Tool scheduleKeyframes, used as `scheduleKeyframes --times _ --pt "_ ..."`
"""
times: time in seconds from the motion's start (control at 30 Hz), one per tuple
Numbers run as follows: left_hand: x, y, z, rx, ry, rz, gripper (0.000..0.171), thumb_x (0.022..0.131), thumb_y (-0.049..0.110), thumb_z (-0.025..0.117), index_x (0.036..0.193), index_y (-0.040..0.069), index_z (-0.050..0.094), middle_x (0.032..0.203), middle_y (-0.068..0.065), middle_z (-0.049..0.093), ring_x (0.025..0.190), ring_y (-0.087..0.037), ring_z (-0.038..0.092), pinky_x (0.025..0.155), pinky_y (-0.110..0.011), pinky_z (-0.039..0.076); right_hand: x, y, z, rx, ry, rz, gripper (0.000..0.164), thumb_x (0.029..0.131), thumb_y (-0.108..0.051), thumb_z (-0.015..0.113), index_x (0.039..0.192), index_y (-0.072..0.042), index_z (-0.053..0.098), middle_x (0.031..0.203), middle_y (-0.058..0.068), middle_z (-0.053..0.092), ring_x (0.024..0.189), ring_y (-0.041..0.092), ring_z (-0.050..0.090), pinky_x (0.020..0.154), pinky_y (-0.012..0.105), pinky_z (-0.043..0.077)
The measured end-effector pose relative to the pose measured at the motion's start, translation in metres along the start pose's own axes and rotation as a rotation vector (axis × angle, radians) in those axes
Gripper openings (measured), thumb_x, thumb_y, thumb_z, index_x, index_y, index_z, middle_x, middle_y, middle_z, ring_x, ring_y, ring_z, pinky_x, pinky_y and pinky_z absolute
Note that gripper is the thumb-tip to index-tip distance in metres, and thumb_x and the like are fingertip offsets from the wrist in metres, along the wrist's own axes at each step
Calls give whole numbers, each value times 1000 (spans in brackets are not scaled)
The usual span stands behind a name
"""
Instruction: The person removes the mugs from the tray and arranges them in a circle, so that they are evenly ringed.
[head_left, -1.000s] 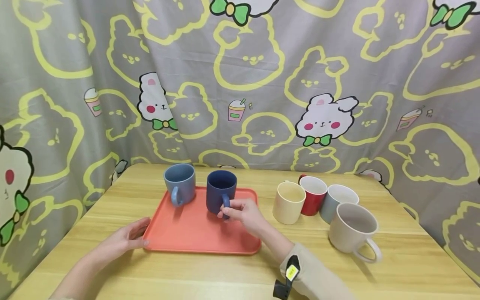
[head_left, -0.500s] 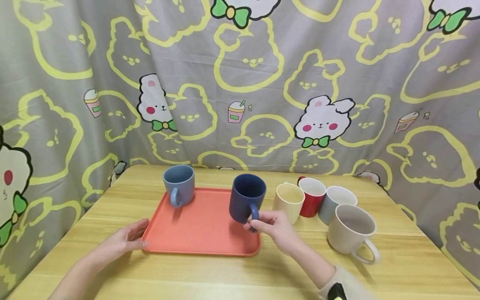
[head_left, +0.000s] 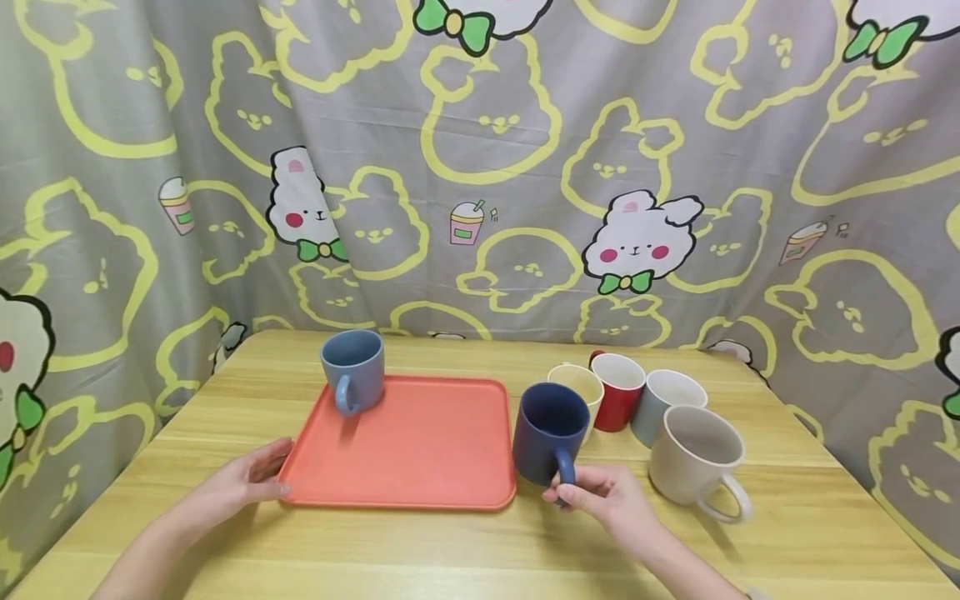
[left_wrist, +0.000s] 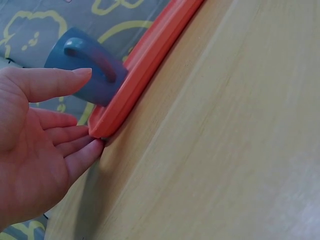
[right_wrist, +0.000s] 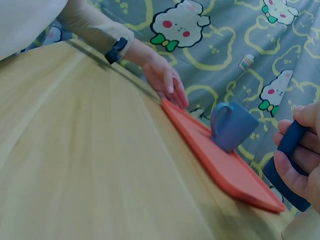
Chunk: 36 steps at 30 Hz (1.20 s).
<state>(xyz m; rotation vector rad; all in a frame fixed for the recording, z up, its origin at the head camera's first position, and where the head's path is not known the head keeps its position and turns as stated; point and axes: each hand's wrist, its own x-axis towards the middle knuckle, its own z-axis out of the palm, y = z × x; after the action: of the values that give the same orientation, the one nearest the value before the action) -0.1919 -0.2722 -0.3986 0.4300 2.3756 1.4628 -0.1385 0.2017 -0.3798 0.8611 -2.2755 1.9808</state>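
My right hand [head_left: 611, 500] pinches the handle of a navy blue mug [head_left: 551, 429], just right of the coral tray [head_left: 405, 467]. The right wrist view shows thumb and fingers around the dark handle [right_wrist: 294, 140]. On the tray's back left corner stands a lighter blue mug [head_left: 354, 367], its handle toward me. At the tray's front left corner is my left hand [head_left: 243, 483]. Its fingers [left_wrist: 82, 155] reach the tray's edge, nearly straight, with the thumb raised apart in the left wrist view.
To the right on the wooden table [head_left: 450, 558] stand a cream mug [head_left: 577, 383], a red mug [head_left: 621, 392], a grey-blue mug [head_left: 660, 408] and a beige mug [head_left: 693, 458]. The navy mug partly covers the cream one. A patterned curtain [head_left: 405, 192] hangs behind.
My right hand has carried the navy mug off the tray, to the right and toward me. My left hand has stayed at the tray's corner, and the lighter blue mug stands where it was.
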Motion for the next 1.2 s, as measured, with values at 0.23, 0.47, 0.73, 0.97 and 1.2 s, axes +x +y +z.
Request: scheduleKeyframes --times 0.23,0.47,0.73,0.97,1.2 --pt "1 2 -1 -24 -6 -17 79 89 17 59 137 -22 9 143 -39 11 129 -53 18 84 -11 35 -17 7 -10 -52 38 20 14 88 3 55 92 15 61 86 8 71 81 10 65 67 28 53" --pt "1 2 -1 -37 -21 -15 78 90 16 58 137 -21 8 143 -39 10 130 -53 17 83 -10 35 -28 18 -12 -74 69 72 15 89 2 56 93 14 63 86 5 71 80 5 61 69 24 51" --pt "1 1 0 -39 -26 -25 78 90 17 58 137 -21 8 143 -39 9 130 -52 16 83 -10 34 -33 29 -10 -16 111 119 18 90 1 56 93 18 60 87 6 70 78 7 61 68 26 52" --pt "0 1 -1 -20 -9 -15 78 90 17 59 137 -21 9 143 -39 11 129 -53 19 85 -12 35 -33 30 -9 17 134 181 21 90 -1 57 95 20 58 87 8 70 79 11 64 70 28 53" --pt "1 2 -1 -13 4 -12 78 89 17 59 137 -21 10 142 -39 13 128 -52 22 83 -13 37 -27 28 -13 25 100 195 24 89 -2 58 96 21 58 88 10 70 78 12 64 70 28 53"
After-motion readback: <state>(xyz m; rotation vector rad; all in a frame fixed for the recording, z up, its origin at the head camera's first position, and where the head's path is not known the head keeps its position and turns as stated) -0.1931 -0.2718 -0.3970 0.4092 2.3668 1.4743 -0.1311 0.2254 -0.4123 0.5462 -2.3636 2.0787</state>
